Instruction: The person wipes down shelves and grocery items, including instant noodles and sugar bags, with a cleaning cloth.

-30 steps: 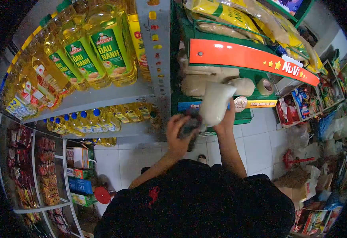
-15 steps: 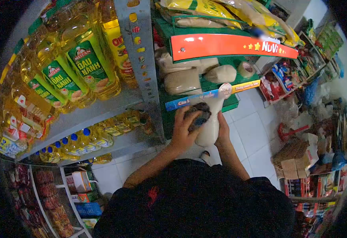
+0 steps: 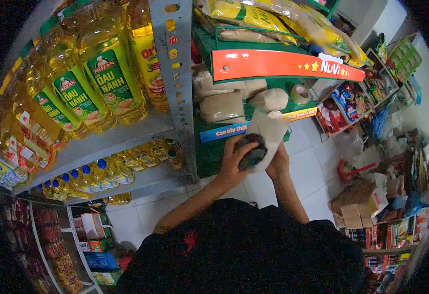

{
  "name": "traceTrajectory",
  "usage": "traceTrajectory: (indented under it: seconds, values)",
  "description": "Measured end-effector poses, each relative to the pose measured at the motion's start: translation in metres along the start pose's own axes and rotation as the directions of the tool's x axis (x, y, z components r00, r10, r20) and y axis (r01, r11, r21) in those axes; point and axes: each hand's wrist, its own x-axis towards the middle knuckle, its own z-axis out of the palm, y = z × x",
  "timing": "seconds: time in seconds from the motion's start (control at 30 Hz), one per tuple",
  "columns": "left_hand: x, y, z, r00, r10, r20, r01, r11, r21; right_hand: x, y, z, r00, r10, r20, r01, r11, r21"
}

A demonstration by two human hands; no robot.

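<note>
My left hand is wrapped round a dark, round roll that looks like tape. The roll presses against the side of a clear plastic bag filled with something white. My right hand grips the bag from its other side, the fingers partly hidden behind it. The bag stands tilted in front of the green shelf's lower edge, its top leaning over the label strip. Behind it on the shelf lie similar filled bags and a roll of tape.
A red NuVi sign fronts the upper green shelf, with yellow sacks above. Oil bottles fill the grey rack at left. Cardboard boxes stand at right on the tiled floor.
The bag has tilted, its top now leaning left and its bottom swung right and up. Both hands moved with it, and the left hand's roll shifted slightly lower along the bag.
</note>
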Motion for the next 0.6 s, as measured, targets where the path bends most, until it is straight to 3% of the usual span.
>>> traceTrajectory:
  seconds: [0.07, 0.1, 0.13, 0.2, 0.23, 0.27, 0.33, 0.4, 0.47, 0.5, 0.53, 0.57, 0.6]
  values:
    - [0.006, 0.011, 0.001, 1.000, -0.007, 0.001, 0.007, 1.000, -0.028, 0.003, -0.001, -0.015, 0.978, 0.165, 0.126, -0.153, 0.983, -0.096]
    - [0.013, 0.021, -0.002, 0.997, 0.074, -0.005, -0.073, 0.993, 0.092, 0.006, -0.001, -0.018, 0.947, 0.127, 0.296, -0.100, 0.989, -0.106]
    - [0.018, 0.028, -0.002, 0.989, 0.151, 0.003, -0.148, 0.967, 0.208, 0.007, 0.000, -0.019, 0.946, 0.136, 0.295, -0.109, 0.988, -0.107]
    - [0.026, 0.027, 0.007, 0.989, 0.143, -0.038, -0.127, 0.955, 0.269, 0.005, 0.002, -0.017, 0.984, 0.174, 0.048, -0.164, 0.972, -0.167]
    - [0.034, 0.024, 0.009, 0.994, 0.092, -0.059, -0.076, 0.968, 0.240, 0.000, -0.001, -0.012, 0.981, 0.173, 0.085, -0.158, 0.975, -0.155]
    - [0.042, 0.021, 0.011, 0.996, 0.043, -0.080, -0.026, 0.977, 0.211, -0.001, -0.003, -0.005, 0.954, 0.301, 0.005, -0.301, 0.953, -0.047]
    - [0.052, 0.016, 0.013, 0.995, -0.010, -0.102, 0.025, 0.990, 0.141, -0.008, -0.011, 0.012, 0.928, 0.362, -0.083, -0.372, 0.900, -0.229]
    - [0.054, 0.014, 0.013, 0.993, -0.064, -0.095, 0.077, 0.987, 0.140, -0.002, -0.001, -0.014, 0.892, 0.446, -0.075, -0.452, 0.872, -0.191]
    - [0.045, 0.016, 0.012, 0.996, -0.054, -0.072, 0.064, 0.988, 0.141, 0.006, 0.010, -0.041, 0.933, 0.345, 0.101, -0.308, 0.913, -0.269]
    - [0.038, 0.019, 0.011, 0.998, -0.041, -0.051, 0.048, 0.988, 0.146, 0.011, 0.012, -0.051, 0.931, 0.351, 0.099, -0.315, 0.910, -0.271]
    - [0.031, 0.022, 0.010, 0.999, -0.028, -0.028, 0.032, 0.988, 0.153, 0.018, 0.013, -0.057, 0.953, 0.273, 0.130, -0.152, 0.807, -0.571]
    - [0.019, 0.013, 0.016, 0.998, 0.026, -0.049, -0.016, 0.979, 0.202, 0.022, 0.015, -0.061, 0.960, 0.205, 0.191, 0.030, 0.603, -0.797]
    - [0.012, 0.020, 0.018, 0.999, 0.024, -0.047, -0.013, 0.978, 0.206, 0.020, 0.013, -0.054, 0.959, 0.207, 0.191, 0.028, 0.606, -0.795]
